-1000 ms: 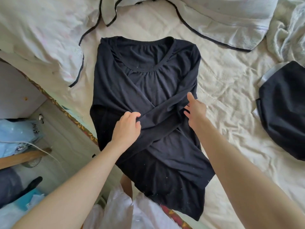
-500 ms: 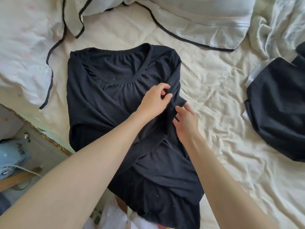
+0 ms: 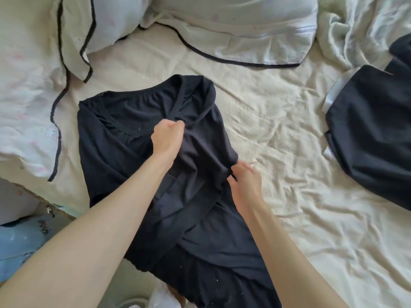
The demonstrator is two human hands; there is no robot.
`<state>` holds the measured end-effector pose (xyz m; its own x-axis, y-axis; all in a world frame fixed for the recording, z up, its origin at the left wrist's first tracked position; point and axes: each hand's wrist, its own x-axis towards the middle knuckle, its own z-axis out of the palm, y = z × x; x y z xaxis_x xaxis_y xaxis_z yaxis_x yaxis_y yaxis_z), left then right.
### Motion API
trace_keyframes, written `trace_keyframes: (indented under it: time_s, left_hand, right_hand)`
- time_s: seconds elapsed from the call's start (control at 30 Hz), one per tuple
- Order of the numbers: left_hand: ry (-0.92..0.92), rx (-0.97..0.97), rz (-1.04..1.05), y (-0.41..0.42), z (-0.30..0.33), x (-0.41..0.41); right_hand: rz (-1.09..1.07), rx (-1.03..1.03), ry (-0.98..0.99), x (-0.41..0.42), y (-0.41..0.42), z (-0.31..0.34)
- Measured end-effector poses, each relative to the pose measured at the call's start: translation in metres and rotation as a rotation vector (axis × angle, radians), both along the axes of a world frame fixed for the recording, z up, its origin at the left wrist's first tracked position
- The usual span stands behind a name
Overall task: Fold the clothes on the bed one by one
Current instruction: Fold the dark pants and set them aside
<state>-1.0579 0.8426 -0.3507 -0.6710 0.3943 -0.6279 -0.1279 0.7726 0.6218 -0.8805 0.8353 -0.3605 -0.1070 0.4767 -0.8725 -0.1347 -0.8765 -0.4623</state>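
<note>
A black long-sleeved top (image 3: 124, 156) lies face up on the cream bed sheet (image 3: 278, 134), its sleeves crossed over the body and its hem hanging over the near edge. My left hand (image 3: 166, 136) grips a bunch of the fabric just below the neckline and lifts the right shoulder part, which folds inward. My right hand (image 3: 244, 181) pinches the top's right side edge lower down.
Another black garment (image 3: 373, 134) with a pale lining lies at the right. White pillows with black piping (image 3: 233, 30) and a pale quilt (image 3: 26, 90) sit at the back and left. A crumpled towel (image 3: 347, 30) is at the far right. The floor lies beyond the bed's left edge.
My left hand moved from the middle of the top up toward the neckline, gathering fabric. The right shoulder has lifted and folded inward. My right hand stayed at the side edge.
</note>
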Motion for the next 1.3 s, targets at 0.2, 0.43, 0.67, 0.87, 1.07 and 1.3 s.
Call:
trace_keyframes:
  time_s: [0.2, 0.43, 0.67, 0.87, 1.07, 1.3]
  left_hand:
    - [0.557, -0.074, -0.797, 0.054, -0.004, 0.007]
    - [0.745, -0.102, -0.901, 0.081, -0.018, 0.022]
    - [0.077, 0.146, -0.329, 0.118, -0.016, 0.013]
    - [-0.003, 0.220, -0.207, 0.105, -0.018, 0.003]
    - [0.173, 0.208, -0.344, -0.026, 0.004, 0.001]
    - [0.304, -0.083, -0.523, -0.167, 0.008, -0.006]
  right_hand:
    - [-0.067, -0.105, 0.063, -0.011, 0.019, -0.002]
    - [-0.191, -0.104, 0.044, -0.011, 0.024, -0.003]
    - [-0.521, -0.295, 0.390, 0.009, 0.033, -0.002]
    - [-0.030, 0.000, 0.039, 0.022, 0.036, -0.009]
    - [0.141, 0.100, -0.246, 0.035, -0.005, 0.008]
    - [0.384, -0.029, -0.253, 0.032, -0.109, 0.015]
